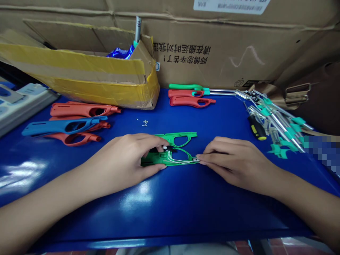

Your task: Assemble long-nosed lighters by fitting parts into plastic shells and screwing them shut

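Note:
In the middle of the table lie two green lighter shell halves, the far half point(182, 135) and the near half point(175, 163), with their hollow insides up. My left hand point(132, 156) is closed round the left end of the near half, its thumb on the front edge. Its index fingertip is at a black and white part point(168, 148) inside. Thin white wires point(171, 158) run from that part to a small metal tip point(196, 159) at the shell's right end. My right hand point(233, 164) pinches this tip. My left fingers hide the shell's left end.
Red lighter shells point(79, 109) and a blue one point(63, 124) lie at left, before a taped cardboard box point(106, 83). More red shells point(190, 101) lie at the back. At right are metal tubes with green pieces point(281, 113) and a screwdriver point(257, 128). Small white bits point(145, 123) lie behind my hands.

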Demonstrator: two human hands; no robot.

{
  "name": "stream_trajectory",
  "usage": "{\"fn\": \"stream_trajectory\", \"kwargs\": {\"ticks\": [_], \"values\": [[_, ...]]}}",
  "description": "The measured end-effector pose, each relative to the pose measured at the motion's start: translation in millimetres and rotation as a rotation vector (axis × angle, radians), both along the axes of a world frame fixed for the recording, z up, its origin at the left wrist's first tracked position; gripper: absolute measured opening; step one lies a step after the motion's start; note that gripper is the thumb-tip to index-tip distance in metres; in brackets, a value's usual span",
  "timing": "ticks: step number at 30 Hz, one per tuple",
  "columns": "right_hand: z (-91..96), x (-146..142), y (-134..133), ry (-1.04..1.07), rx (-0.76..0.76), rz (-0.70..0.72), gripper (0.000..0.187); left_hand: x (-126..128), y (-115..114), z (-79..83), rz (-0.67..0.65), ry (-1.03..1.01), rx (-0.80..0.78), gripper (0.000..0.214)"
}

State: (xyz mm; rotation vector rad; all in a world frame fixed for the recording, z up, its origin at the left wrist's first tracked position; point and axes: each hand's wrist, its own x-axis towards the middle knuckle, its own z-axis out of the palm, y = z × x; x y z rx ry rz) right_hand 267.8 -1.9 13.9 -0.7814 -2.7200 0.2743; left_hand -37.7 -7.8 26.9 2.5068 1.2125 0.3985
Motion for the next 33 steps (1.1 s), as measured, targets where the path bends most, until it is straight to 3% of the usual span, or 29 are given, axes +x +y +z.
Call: {"fn": "stream_trajectory", "kwargs": {"ticks": [9, 18, 27, 33], "values": [[4.0, -1, -2, -0.02, 0.003, -0.022, 0.021, 4, -2, -2.2, -0.013, -0.038, -0.001, 0.036], [7.4, -5, 1, 0.134, -0.452, -0.293, 0.011, 13, -12, -11.4, -0.028, -0.061, 0.051, 0.036], [14.3, -9, -2, 0.013, -0.504, -0.371, 0.014, 21, -15, -14.5, -0.061, -0.118, 0.079, 0.032], [18.2, -7, 2, 0.017, -0.627, -0.372, 0.016, 21, -15, -13.5, -0.059, -0.119, 0.078, 0.032]]}}
